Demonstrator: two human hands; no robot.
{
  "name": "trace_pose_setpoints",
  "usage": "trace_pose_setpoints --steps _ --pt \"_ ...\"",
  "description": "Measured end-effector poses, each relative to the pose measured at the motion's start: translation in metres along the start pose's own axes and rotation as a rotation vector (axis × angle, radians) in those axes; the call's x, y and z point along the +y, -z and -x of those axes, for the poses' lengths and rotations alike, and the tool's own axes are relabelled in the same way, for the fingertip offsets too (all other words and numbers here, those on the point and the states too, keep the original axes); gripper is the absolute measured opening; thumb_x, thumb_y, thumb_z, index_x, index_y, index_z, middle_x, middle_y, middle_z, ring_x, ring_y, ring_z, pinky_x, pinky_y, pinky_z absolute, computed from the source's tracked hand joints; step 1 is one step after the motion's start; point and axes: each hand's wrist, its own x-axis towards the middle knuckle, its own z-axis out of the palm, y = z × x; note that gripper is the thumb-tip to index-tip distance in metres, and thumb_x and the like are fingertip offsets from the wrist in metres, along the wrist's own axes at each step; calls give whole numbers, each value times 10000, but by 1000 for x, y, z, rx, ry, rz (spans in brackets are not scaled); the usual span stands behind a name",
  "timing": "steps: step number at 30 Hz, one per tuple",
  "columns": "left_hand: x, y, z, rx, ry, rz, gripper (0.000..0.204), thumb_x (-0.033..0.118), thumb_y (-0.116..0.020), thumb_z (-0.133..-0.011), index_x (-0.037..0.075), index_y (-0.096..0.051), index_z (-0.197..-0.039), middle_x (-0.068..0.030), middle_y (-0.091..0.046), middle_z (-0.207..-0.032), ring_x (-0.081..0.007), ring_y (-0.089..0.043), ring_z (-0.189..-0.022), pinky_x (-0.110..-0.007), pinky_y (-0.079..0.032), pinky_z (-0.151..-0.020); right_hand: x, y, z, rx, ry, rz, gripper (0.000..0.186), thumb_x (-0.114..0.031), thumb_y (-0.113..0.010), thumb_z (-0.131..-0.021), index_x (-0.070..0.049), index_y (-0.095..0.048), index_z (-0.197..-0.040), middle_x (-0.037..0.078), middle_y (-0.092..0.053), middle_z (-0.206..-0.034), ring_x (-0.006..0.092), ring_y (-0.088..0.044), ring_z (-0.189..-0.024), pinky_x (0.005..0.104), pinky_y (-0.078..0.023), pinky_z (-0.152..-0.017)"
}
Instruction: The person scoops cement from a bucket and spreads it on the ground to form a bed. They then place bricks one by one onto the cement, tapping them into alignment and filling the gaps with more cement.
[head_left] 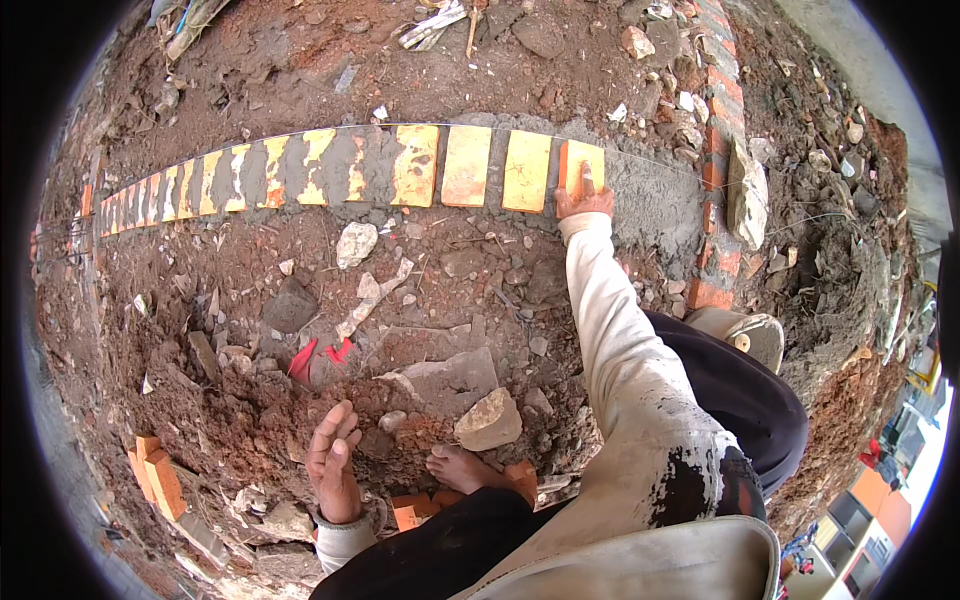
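Observation:
My right hand (pixel 587 200) is on the last orange-yellow brick (pixel 570 160) at the right end of a row, one finger stretched over its top and the others at its near end. To its left lie a second brick (pixel 527 170) and a third brick (pixel 466 165), with grey mortar (pixel 650 205) between and beyond them. A thin string (pixel 350 126) runs along the row's far edge. Near my left knee, my left hand (pixel 335 460) is raised over the soil, empty, its fingers apart and a little bent.
A brick course (pixel 712 260) crosses the row's right end, with a large pale stone (pixel 747 195) against it. Rubble, a pale rock (pixel 489 420) and red scraps (pixel 303 360) lie before me. Loose bricks (pixel 157 477) stand at lower left; a bucket-like container (pixel 760 340) is by my right knee.

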Motion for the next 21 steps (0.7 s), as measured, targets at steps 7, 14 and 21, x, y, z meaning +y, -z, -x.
trace_pose_setpoints --steps 7,14,21 --pt "4 -10 -1 16 -8 12 573 302 -643 -893 -22 -506 -1344 -166 -544 -1355 -254 -543 -1213 -384 -430 -1004 -26 6 -3 -98 -42 188 813 -525 -674 -803 -366 -296 -1504 260 -415 -1282 413 -441 -1219 483 -399 -1015" --pt "10 -13 -4 17 -50 27 544 270 -631 -901 -33 -507 -1336 -171 -554 -1340 -248 -559 -1193 -373 -443 -989 -22 8 -13 -192 -95 180 849 -514 -686 -803 -376 -244 -1515 288 -369 -1344 443 -402 -1256 520 -393 -1010" --pt "3 -4 0 -2 -34 2 598 319 -635 -916 -35 -459 -1364 -175 -531 -1360 -245 -554 -1208 -369 -459 -994 -22 -1 8 1 -22 170 784 -563 -632 -827 -318 -307 -1498 301 -370 -1340 451 -412 -1241 512 -393 -1005"
